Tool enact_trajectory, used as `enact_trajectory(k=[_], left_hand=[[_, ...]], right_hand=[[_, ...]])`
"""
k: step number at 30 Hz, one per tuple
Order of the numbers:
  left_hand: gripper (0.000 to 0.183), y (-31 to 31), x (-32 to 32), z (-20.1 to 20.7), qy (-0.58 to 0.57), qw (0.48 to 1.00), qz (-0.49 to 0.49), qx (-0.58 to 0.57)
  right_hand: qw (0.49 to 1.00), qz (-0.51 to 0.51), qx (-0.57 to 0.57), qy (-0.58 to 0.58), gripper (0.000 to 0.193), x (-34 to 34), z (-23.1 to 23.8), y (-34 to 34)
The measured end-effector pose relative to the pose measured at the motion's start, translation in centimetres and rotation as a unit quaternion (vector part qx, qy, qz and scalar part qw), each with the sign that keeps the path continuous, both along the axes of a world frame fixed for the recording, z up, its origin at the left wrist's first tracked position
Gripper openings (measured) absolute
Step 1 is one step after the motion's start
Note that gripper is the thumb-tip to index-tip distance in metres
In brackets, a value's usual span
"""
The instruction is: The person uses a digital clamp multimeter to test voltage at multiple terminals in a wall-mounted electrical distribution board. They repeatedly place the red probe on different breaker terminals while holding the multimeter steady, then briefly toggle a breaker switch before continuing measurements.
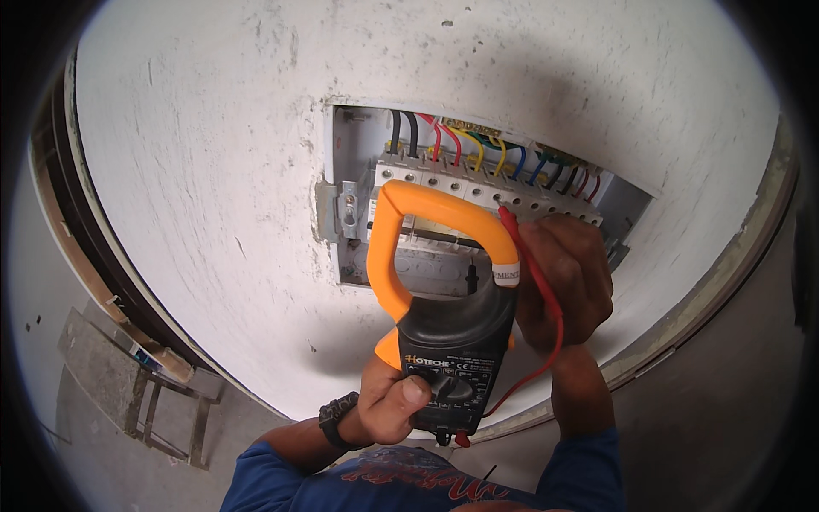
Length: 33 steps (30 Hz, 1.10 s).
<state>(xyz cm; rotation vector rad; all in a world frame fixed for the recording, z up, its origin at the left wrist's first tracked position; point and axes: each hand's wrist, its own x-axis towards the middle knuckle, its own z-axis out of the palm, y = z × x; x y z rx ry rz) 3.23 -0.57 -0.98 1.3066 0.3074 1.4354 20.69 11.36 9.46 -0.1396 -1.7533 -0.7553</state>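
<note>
My left hand (pixel 391 405) is closed round the lower body of an orange and black clamp meter (pixel 456 328), thumb beside its dial. The meter's orange jaw loop stands in front of a row of circuit breakers (pixel 411 177). In my right hand (pixel 570 277), closed, is a red test probe (pixel 510 224), its tip at a screw terminal on the breakers' upper edge; whether it touches I cannot tell. A red lead runs from the probe to the meter's base. A black probe (pixel 472 279) points up near the breakers' lower edge; what holds it is hidden behind the meter.
The breakers sit in a recessed panel box (pixel 348 149) in a rough white wall (pixel 213 171). Black, red, yellow and blue wires (pixel 456 152) enter the breakers from above. A metal bracket (pixel 348 209) is at the box's left edge. A worn frame (pixel 171 418) stands at lower left.
</note>
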Motion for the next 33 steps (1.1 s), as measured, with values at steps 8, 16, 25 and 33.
enact_trajectory(k=[8, 16, 25, 33], left_hand=[[0.098, 0.24, 0.14, 0.35, 0.003, 1.000, 0.011, 0.007], [0.077, 0.25, -0.05, 0.23, -0.010, 0.999, -0.015, 0.031], [0.078, 0.25, -0.07, 0.11, -0.007, 0.999, -0.010, 0.037], [0.081, 0.24, -0.07, -0.22, -0.019, 0.999, -0.011, 0.029]], right_hand=[[1.000, -0.016, 0.009, 0.002, 0.029, -0.09, -0.19, -0.08], [0.999, -0.042, 0.019, 0.008, 0.028, -0.35, -0.42, -0.09], [0.999, -0.036, 0.016, 0.012, 0.029, -0.41, -0.48, -0.11], [0.999, -0.025, 0.032, 0.016, 0.030, -0.45, -0.57, 0.08]])
